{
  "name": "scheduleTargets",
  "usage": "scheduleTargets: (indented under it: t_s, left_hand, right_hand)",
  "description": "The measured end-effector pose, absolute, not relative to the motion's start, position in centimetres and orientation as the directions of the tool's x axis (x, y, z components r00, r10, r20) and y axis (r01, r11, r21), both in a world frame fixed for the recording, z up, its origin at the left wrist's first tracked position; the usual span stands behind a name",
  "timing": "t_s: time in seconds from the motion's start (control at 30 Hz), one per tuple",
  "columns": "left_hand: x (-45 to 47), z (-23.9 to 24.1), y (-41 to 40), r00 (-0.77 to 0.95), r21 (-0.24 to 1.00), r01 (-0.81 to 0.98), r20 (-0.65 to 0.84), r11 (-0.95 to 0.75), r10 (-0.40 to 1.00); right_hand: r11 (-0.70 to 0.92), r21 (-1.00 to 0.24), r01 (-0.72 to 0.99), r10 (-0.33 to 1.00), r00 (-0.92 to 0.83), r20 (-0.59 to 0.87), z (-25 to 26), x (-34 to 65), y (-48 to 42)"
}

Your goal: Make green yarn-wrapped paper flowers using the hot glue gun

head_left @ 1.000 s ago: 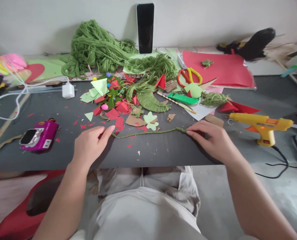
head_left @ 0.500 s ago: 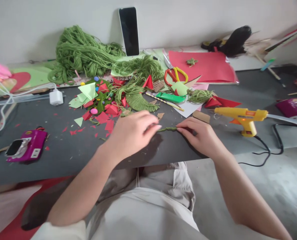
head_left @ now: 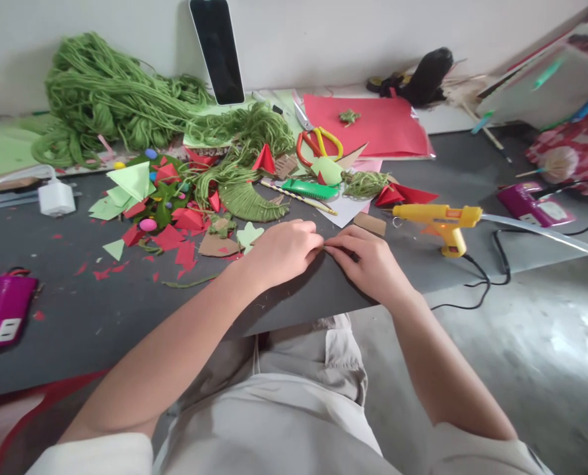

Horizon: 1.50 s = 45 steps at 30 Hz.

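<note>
— Green strand (head_left: 189,284) on the dark grey table (head_left: 100,320), its thin, twisted end emerging past the left forearm (head_left: 185,340). What are the hands doing?

— They meet close to the table's near edge. The left hand (head_left: 288,251) curls inward, palm down; the right hand (head_left: 365,260) pinches thumb against fingers. Their fingertips come together on the strand, though almost none of it shows there, and the forearm hides its middle.

— And the material behind them?

— Loose, stringy yarn (head_left: 100,92) piles up by the wall at left, near an upright phone (head_left: 218,53). Closer in sits a crescent (head_left: 249,201), wrapped in tight green windings. Red scraps (head_left: 167,237), sharp-cornered, scatter beside rough brown card (head_left: 219,246) and a pale green paper flower (head_left: 249,236) just past the left hand.

— Tools?

— Scissors (head_left: 314,130) with one orange and one yellow handle overlap a smooth red sheet (head_left: 377,128). A green comb (head_left: 309,189) lies alongside a striped pencil (head_left: 298,198). Right of the hands, a yellow plastic glue gun (head_left: 432,214) lies with a long translucent stick (head_left: 546,236) at its rear and an orange glow near its trigger.

— Any brands?

— Nothing legible. The glossy purple box (head_left: 6,310) at far left carries a round gold badge and a white patch, both too small to read.
</note>
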<state>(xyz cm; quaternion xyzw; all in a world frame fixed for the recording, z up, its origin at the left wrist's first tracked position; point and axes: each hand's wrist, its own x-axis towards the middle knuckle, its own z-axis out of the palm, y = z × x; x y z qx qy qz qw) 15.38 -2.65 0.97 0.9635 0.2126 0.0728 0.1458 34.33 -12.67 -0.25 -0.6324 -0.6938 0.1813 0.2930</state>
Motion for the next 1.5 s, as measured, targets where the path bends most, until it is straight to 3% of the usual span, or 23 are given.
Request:
scheduleTargets:
  t_s: [0.1,0.17,0.27,0.33,0.4,0.53,0.7,0.93,1.13,1.3,1.5]
  left_hand:
    - [15.3,0.6,-2.5,0.892,0.368,0.391,0.074,-0.843,0.446]
    - [15.2,0.5,-2.4,0.888,0.403,0.395,0.064,-0.826,0.456]
    - [15.1,0.4,-2.4,0.888,0.419,0.393,0.057,-0.818,0.456]
    - [15.2,0.4,-2.4,0.889,0.418,0.389,0.064,-0.821,0.454]
    - [15.2,0.4,-2.5,0.889,0.420,0.383,0.076,-0.823,0.452]
    - [15.2,0.5,-2.6,0.893,0.431,0.371,0.078,-0.822,0.444]
    - [15.2,0.5,-2.6,0.896,0.414,0.369,0.080,-0.832,0.437]
    - [15.5,0.3,-2.8,0.893,0.378,0.387,0.073,-0.841,0.443]
    - [15.8,0.2,-2.7,0.880,0.440,0.418,0.022,-0.795,0.475]
    - [15.9,0.1,-2.5,0.869,0.496,0.410,0.042,-0.765,0.493]
    - [16.0,0.4,-2.5,0.864,0.510,0.424,0.019,-0.748,0.503]
  right_hand:
    - [0.067,-0.617,0.784,0.977,0.073,0.199,-0.1,34.9,-14.5]
    - [-0.051,-0.619,0.784,0.936,0.253,0.244,-0.4,36.2,-16.5]
    - [-0.331,-0.606,0.723,0.618,0.652,0.439,-1.5,39.7,-19.4]
    - [-0.430,-0.616,0.660,0.472,0.746,0.469,-2.2,42.4,-20.3]
    - [-0.475,-0.575,0.665,0.497,0.743,0.449,-2.4,44.8,-20.2]
    - [-0.494,-0.545,0.678,0.750,0.649,0.127,-0.9,46.6,-18.2]
    - [-0.479,-0.651,0.589,0.783,0.622,-0.013,1.1,44.4,-17.8]
    - [-0.411,-0.754,0.513,0.886,0.419,-0.198,1.6,41.1,-21.1]
    - [-0.298,-0.687,0.662,0.954,0.223,-0.199,1.4,39.4,-21.1]
    - [-0.353,-0.577,0.736,0.931,0.220,-0.290,1.4,38.5,-20.4]
    - [-0.345,-0.549,0.761,0.931,0.200,-0.307,1.5,38.3,-19.9]
